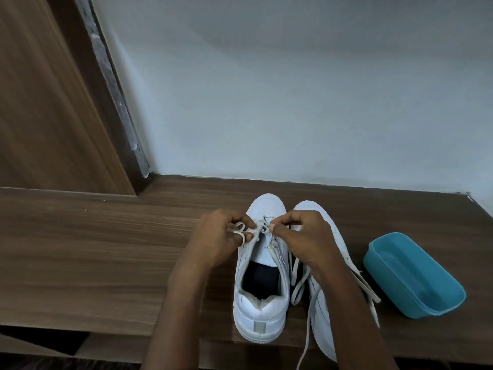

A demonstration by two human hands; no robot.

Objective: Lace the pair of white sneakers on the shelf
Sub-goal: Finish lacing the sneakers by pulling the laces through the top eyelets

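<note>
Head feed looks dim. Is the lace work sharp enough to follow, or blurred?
Head view: dim, flat light, no glare; the lace pinched by the left hand and right hand is soft, fine detail lost; wide-angle lens slants the door frame.

1 wide-angle camera, worn on the person's head, gives the only view. It faces forward and steeply down at the wooden shelf [93, 249], whose near edge runs along the bottom. It sits close: the left hand [216, 236] and right hand [304, 236] meet just below centre, and the shoelace [241, 227] they pinch shows as separate strands. The pale wall [293, 102] fills the far upper half, a wooden panel [40, 102] the left.
</note>
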